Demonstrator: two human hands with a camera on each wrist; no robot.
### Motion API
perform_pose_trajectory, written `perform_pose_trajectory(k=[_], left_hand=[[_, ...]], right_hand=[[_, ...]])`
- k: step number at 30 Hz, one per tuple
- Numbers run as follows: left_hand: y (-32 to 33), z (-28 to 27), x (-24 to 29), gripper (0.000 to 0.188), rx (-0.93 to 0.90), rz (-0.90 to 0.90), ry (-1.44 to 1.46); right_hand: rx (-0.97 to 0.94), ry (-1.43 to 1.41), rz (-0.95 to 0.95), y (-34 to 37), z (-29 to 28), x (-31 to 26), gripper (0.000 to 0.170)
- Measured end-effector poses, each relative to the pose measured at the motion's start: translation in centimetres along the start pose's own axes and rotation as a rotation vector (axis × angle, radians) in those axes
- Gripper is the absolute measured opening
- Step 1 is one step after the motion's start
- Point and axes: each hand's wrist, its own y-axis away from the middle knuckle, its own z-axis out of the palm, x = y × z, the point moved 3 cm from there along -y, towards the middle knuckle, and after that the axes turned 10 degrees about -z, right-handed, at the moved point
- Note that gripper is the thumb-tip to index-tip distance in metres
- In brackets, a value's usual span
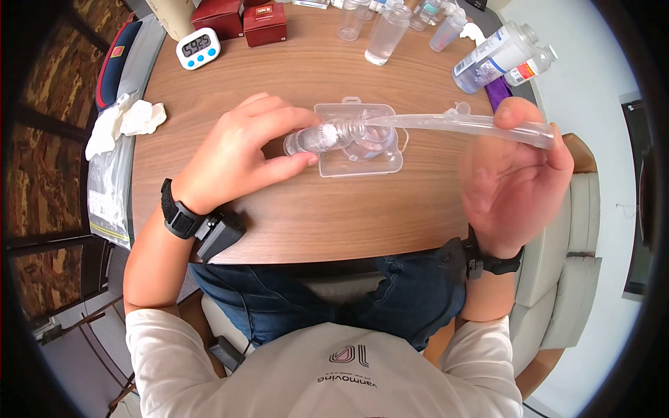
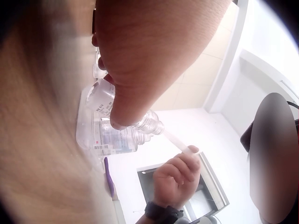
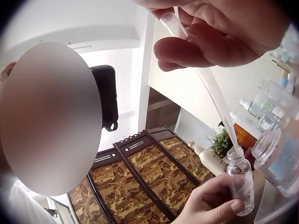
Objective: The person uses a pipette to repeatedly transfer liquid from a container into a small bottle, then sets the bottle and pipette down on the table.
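My left hand (image 1: 240,150) grips a small clear bottle (image 1: 317,138) with a printed label, tilted with its mouth to the right. My right hand (image 1: 512,184), raised at the right, pinches the wide end of a long translucent plastic dropper (image 1: 446,124) between thumb and fingers. The dropper's thin tip (image 3: 236,148) is at the small bottle's open mouth in the right wrist view. Behind the small bottle, a wider clear bottle (image 3: 279,158) with an open neck stands in a shallow clear plastic case (image 1: 338,166) on the table.
A white digital timer (image 1: 198,49) and dark red boxes (image 1: 265,25) stand at the back left. Several clear bottles, one a tall cylinder (image 1: 388,35), line the back. Two labelled bottles, the larger one (image 1: 488,59) in front, stand back right. Crumpled tissue (image 1: 143,117) lies left.
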Motion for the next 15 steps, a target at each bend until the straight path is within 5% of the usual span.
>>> perform_pose_trajectory(k=[7,15], left_hand=[[0.0,0.0,-0.1,0.036,-0.013,-0.024,0.005],[0.0,0.0,-0.1,0.036,-0.010,-0.021,0.008]], right_hand=[[0.162,-0.100,0.067,0.2,0.8,0.3,0.063],[0.149,-0.013,0.074,0.4,0.5,0.5,0.057]])
